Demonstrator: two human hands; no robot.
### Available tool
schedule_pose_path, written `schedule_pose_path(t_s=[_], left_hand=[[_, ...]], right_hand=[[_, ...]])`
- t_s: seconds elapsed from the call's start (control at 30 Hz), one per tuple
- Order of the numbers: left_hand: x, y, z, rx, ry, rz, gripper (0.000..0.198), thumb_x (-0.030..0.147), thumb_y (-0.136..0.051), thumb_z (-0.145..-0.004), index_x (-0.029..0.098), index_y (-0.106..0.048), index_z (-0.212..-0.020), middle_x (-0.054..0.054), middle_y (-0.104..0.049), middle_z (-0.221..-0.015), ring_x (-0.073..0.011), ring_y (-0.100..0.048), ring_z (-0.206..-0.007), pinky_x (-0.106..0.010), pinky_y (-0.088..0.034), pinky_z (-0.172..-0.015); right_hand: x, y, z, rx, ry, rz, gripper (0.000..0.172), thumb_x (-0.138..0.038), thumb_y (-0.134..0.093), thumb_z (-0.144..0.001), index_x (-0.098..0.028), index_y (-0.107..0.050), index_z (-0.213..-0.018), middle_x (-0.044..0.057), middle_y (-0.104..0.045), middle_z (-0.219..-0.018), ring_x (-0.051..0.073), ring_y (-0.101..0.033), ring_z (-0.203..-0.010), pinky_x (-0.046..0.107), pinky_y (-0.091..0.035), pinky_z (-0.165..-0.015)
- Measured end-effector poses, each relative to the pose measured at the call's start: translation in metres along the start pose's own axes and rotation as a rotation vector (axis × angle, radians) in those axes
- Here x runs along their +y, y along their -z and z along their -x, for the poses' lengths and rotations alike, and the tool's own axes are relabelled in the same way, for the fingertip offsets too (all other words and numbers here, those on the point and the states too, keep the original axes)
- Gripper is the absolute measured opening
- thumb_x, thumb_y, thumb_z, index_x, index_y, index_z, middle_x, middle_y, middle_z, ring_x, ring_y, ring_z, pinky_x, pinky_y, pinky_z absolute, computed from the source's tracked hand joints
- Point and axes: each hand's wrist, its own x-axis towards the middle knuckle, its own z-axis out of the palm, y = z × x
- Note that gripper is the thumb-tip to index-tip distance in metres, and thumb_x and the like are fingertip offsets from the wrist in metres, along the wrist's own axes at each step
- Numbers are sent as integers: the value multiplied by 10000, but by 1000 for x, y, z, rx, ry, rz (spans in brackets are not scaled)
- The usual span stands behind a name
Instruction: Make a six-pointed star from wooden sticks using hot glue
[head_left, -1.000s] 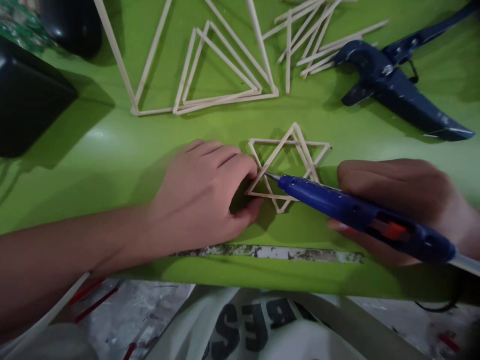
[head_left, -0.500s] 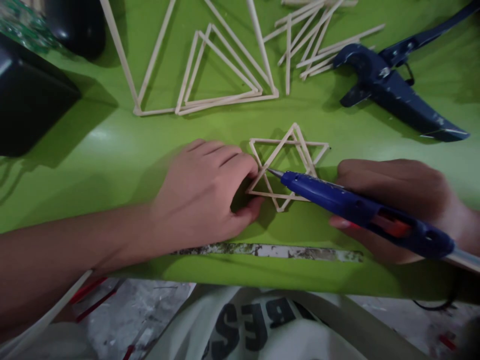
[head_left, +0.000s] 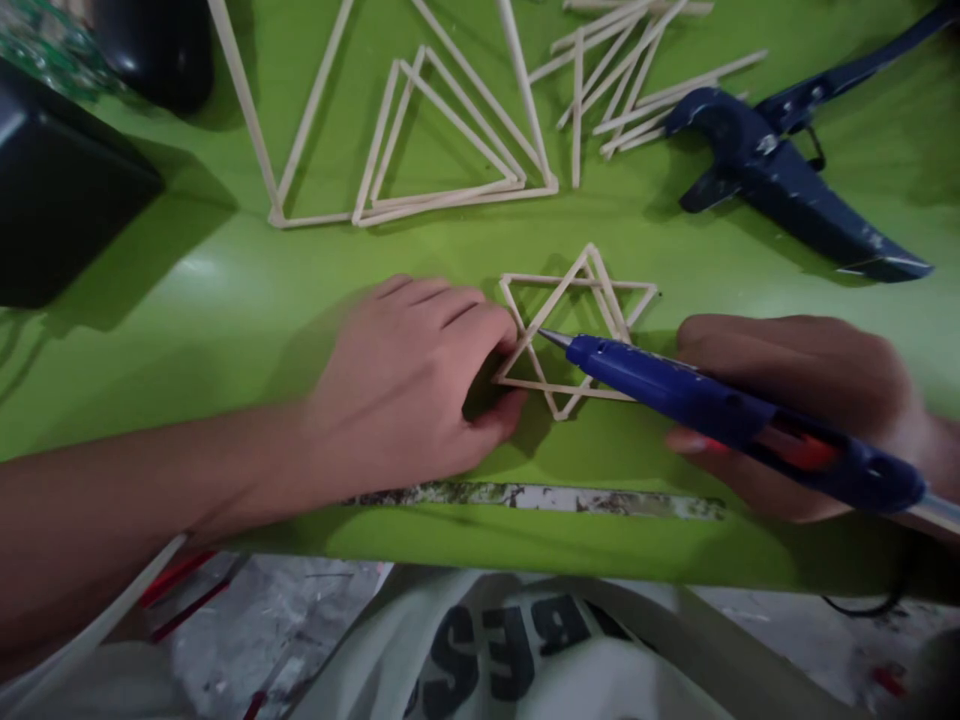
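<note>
A six-pointed star of thin wooden sticks lies on the green table. My left hand grips the star's left corner between thumb and fingers. My right hand is wrapped round a blue glue gun, which slants in from the right. The gun's metal tip is at the star's left side, close to where two sticks cross; whether it touches them I cannot tell. The gun's body covers the star's lower right part.
Stick triangles lie behind the star, with several loose sticks to their right. A dark blue clamp-like tool lies at the back right. A black box stands at the left. A worn strip runs near the front edge.
The glue gun in my right hand has shifted slightly right, its tip drawing a little away from the stick crossing. My left hand keeps its grip on the star.
</note>
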Motion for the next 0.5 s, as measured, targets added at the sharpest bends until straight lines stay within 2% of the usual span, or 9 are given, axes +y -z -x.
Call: schedule_pose_path(t_s=[0.17, 0.3, 0.5], left_hand=[[-2, -3, 1, 39, -16, 22, 127, 362, -778, -1012, 237, -768, -1028, -35, -772, -904, -256, -726, -868, -412, -466, -807], [-5, -6, 0, 72, -27, 50, 135, 366, -797, -980, 239, -757, -1002, -31, -745, -861, -257, -712, -835, -410, -443, -784], [-11, -12, -2, 84, -31, 75, 225, 428, -836, -944, 236, -721, -933, -49, -728, -821, -266, -655, -773, -415, -388, -740]], right_hand=[[-4, 1, -3, 17, 6, 1, 282, -265, -841, -990, -299, -563, -957, -28, -611, -772, 136, -504, -544, 332, -373, -472], [-8, 3, -5, 18, 9, 6, 294, -285, -846, -1014, -293, -561, -945, -29, -572, -728, 131, -464, -535, 329, -339, -464], [-25, 13, -5, 100, 26, 75, 250, -416, -861, -1026, -282, -660, -961, -14, -571, -706, 117, -444, -532, 323, -309, -468]])
